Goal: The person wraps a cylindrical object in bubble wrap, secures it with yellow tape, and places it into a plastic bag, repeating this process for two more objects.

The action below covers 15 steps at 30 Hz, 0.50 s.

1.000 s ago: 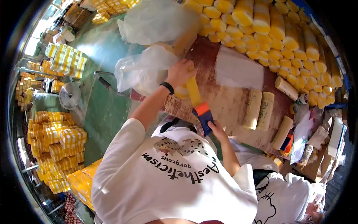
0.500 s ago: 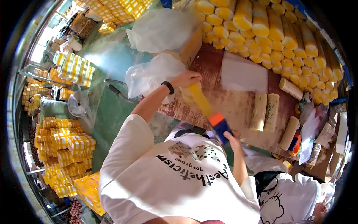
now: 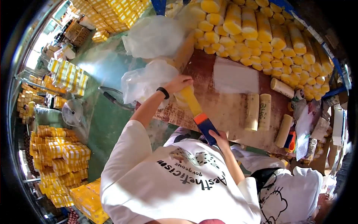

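My left hand, with a black band on its wrist, has its fingers closed on the gathered end of a clear plastic bag at the table's left edge. A yellow tape strip stretches from a yellowish roll-shaped bundle just under that hand down to a blue and orange tape dispenser. My right hand is wrapped round the dispenser's lower end, close to my shirt. What lies under my left fingers is partly hidden.
The worn red table holds a white sheet, several pale rolls and a large stack of yellow-ended rolls. Another filled bag stands behind. A co-worker is at the lower right; a fan stands left.
My right hand and the dispenser have moved left, nearer my left hand, and the tape between looks shorter and steeper. The whole view has shifted slightly.
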Each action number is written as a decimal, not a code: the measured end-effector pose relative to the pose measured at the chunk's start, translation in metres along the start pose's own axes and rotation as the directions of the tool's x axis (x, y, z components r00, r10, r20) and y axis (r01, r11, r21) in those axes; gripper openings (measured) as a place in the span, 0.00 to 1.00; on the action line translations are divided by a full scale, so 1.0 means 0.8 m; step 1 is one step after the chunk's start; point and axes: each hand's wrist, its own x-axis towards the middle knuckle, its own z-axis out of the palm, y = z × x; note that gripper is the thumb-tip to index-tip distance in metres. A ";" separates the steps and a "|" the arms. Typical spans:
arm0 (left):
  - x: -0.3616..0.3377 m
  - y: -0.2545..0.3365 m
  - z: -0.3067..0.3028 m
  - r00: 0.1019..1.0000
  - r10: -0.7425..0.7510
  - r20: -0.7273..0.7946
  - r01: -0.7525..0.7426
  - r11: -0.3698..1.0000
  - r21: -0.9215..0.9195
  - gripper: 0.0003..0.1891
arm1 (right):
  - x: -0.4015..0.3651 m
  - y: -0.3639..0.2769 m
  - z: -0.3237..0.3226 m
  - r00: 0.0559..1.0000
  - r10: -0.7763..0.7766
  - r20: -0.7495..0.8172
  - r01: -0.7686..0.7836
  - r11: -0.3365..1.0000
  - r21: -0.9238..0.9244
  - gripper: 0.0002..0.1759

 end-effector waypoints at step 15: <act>-0.012 0.015 -0.008 0.995 0.080 -0.065 -0.054 0.942 0.332 0.18 | 0.108 -0.024 0.051 0.968 -0.224 -0.117 0.143 0.867 -0.477 0.31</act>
